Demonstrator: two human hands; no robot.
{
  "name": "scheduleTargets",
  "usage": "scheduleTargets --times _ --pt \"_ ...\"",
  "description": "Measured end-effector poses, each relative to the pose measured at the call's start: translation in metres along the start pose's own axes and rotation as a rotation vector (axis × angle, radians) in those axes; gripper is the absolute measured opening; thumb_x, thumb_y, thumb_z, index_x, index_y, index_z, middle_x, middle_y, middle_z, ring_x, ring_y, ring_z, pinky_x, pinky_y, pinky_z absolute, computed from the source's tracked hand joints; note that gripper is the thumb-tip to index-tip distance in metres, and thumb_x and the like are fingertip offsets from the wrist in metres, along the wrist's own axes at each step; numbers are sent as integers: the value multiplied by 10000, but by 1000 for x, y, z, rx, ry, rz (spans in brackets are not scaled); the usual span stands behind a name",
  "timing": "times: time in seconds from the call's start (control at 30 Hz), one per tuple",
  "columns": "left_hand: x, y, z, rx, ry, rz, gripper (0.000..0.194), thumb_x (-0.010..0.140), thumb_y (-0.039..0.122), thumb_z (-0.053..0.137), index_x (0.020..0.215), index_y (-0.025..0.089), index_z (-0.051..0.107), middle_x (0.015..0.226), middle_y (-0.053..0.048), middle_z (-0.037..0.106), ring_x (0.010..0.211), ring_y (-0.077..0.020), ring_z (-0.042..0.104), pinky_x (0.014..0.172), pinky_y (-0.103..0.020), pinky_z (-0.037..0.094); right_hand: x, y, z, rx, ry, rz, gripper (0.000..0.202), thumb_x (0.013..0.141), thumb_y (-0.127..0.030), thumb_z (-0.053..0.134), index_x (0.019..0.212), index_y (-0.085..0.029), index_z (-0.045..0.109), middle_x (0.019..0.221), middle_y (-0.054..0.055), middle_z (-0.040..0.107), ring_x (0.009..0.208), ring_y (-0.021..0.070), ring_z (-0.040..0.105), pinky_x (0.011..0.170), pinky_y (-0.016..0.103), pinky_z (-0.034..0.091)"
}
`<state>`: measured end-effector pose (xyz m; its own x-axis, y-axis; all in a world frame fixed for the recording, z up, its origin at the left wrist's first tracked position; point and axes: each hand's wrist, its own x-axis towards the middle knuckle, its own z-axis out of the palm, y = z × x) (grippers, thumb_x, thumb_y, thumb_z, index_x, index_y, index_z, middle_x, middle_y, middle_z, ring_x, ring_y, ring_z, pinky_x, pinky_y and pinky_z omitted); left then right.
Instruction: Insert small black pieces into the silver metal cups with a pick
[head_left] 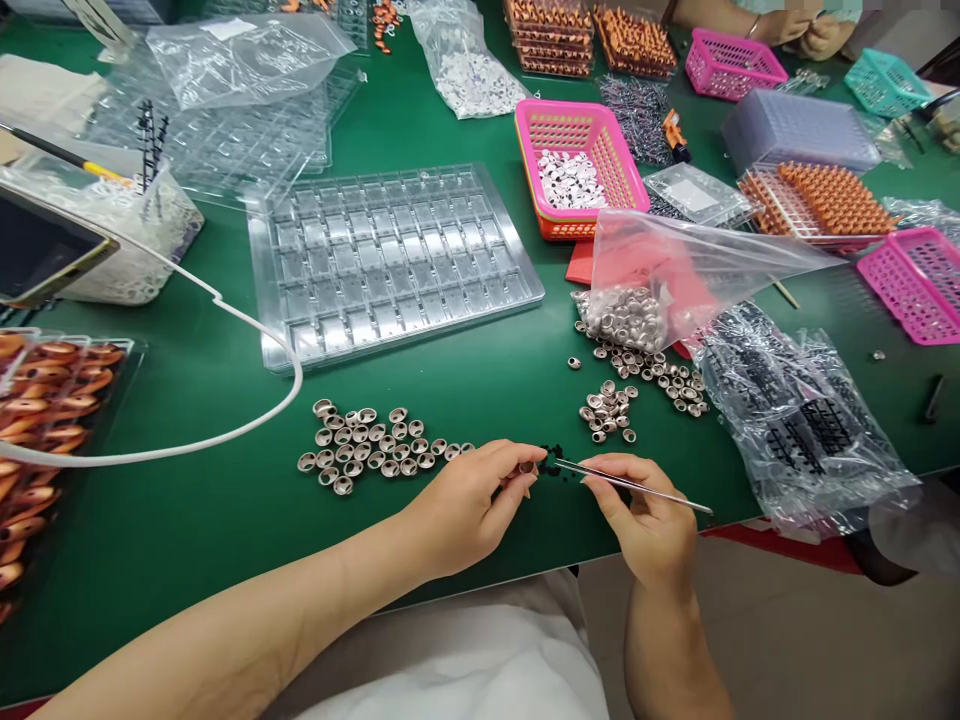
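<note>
My left hand (472, 500) is closed, pinching a small silver oval cap (528, 467) between thumb and fingertips. In my right hand (645, 510) is a thin pair of metal tweezers (637, 484), its tip pointing left toward the cap. Small black pieces (553, 462) lie on the green table just beyond and between my hands; whether the tweezers grip one is too small to tell. A spread group of silver caps (367, 440) lies left of my left hand. Past my right hand sits a smaller pile of caps (607, 410).
A clear compartment tray (397, 260) lies ahead. Pink basket (532, 170) with white parts, bag of silver caps (626, 315) and bag of black parts (810, 430) stand to the right. At left are a white cable (292, 395) and orange parts (45, 400). A co-worker's hands (802, 30) show far right.
</note>
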<state>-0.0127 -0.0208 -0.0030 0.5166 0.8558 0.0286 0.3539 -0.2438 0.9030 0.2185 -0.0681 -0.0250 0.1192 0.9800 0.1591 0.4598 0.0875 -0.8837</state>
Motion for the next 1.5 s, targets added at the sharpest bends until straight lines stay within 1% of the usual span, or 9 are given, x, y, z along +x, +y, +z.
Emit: scheduleTargets --times 0.1,0.2,0.27,0.4,0.57,0.87,1.2,1.37,1.5 --pt "1 1 -2 3 -40 -39 243 998 168 459 1203 137 584 951 -72 750 789 -186 731 715 -300 572 3 -2 -1 -57 -54 -51 114 884 -221 730 982 -264 690 958 22 777 875 200 752 770 326 620" --pt "2 3 -3 2 -53 -79 155 998 183 470 1102 145 579 855 -47 734 724 -178 713 663 -285 555 4 -1 0 -56 -72 -90 126 883 -198 723 979 -265 677 955 18 777 868 196 751 763 321 614" --pt "3 3 -3 20 -42 -66 137 990 177 493 1063 147 604 805 -33 717 705 -175 701 653 -276 542 4 0 1 -36 -68 -100 143 878 -180 723 982 -264 672 953 16 776 870 195 751 763 319 611" --pt "3 0 -3 42 -7 6 211 988 154 501 1115 137 667 873 -58 741 767 -177 708 677 -266 543 2 3 1 -4 -75 -109 173 874 -150 720 995 -260 664 961 16 772 887 193 749 778 319 609" --pt "2 -2 -3 63 -27 52 315 1008 135 439 1223 102 666 925 -94 749 826 -191 711 712 -280 561 3 3 1 -4 -98 -132 203 877 -119 711 1014 -257 656 970 18 764 895 186 744 774 314 610" --pt "4 1 -4 76 -51 -32 302 1006 181 437 1196 101 658 929 -99 763 816 -203 732 773 -306 590 3 4 1 0 -110 -147 210 874 -104 712 1008 -255 653 963 8 762 874 168 739 745 290 603" --pt "3 0 -5 50 -55 -53 285 990 168 487 1211 123 661 937 -80 754 830 -196 723 709 -283 569 4 2 2 -11 -103 -195 218 866 -71 710 991 -241 653 936 7 762 847 156 736 728 277 601" --pt "4 -1 -4 -11 -52 -84 254 968 153 540 1170 132 692 914 -60 756 788 -177 721 713 -270 568 1 5 3 46 -57 -188 245 848 -42 714 995 -232 664 940 25 762 859 184 740 729 317 613" --pt "4 0 -4 -84 -41 -127 228 944 161 582 1115 141 731 921 -64 760 778 -174 725 704 -262 571 -2 2 7 151 103 -160 248 839 -24 712 972 -229 674 900 22 753 846 198 744 709 335 621"
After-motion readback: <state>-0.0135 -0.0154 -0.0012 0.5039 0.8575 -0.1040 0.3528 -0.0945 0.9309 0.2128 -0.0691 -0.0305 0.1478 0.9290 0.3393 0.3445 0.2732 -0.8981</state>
